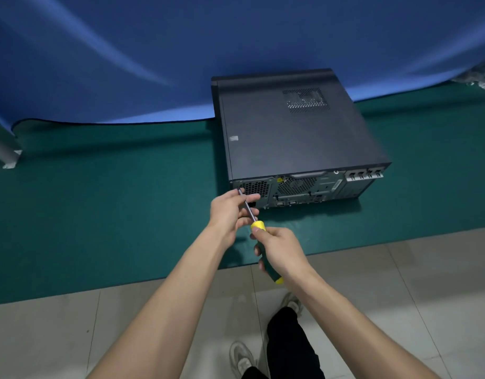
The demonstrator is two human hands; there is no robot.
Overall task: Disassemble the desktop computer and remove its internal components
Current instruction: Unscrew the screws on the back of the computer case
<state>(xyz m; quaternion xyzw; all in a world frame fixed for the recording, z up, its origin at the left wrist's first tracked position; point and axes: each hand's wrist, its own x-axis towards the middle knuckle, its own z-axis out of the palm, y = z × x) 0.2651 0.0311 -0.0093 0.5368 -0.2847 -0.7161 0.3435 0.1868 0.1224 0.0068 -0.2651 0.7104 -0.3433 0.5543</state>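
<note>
Green mat (99,214) under black computer case (290,138), blue backdrop (126,50) behind, tiled floor (71,337) below

A makeshift electronics repair or teardown workspace is showing here rather than a home. A green anti-static-style mat (99,214) is covering the bench, a blue cloth backdrop (153,50) is hanging behind it, pale floor tiles (399,283) are lying below, and a closed desktop computer (296,132) is resting on the mat beside a screwdriver (259,233).
</note>
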